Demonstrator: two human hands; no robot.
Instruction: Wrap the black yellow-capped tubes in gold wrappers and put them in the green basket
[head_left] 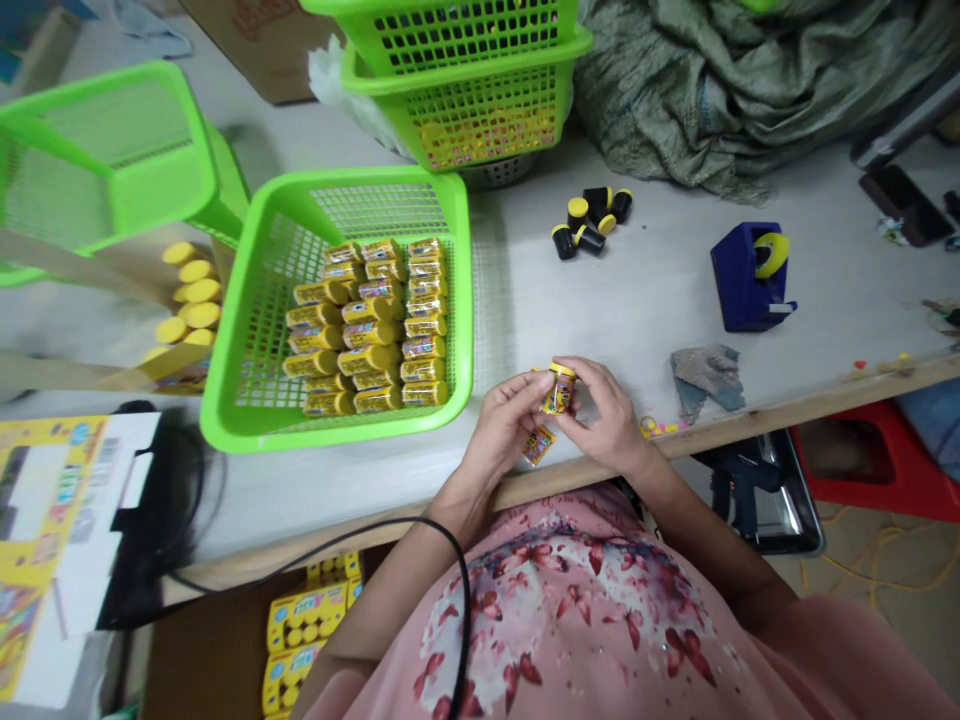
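Observation:
Near the table's front edge, a small yellow-capped canister with a printed label stands upright between my two hands. My left hand pinches it from the left, thumb and fingers closed near the label. From the other side my right hand wraps its fingers and thumb round it. Just below, a printed yellow packet or label lies by the left fingers. To the left, a green basket holds rows of yellow labelled canisters lying on their sides.
Several black canisters with yellow caps lie beyond my hands. A blue tape dispenser and a grey rag are to the right. Stacked green baskets stand behind. A black cable crosses by my left arm.

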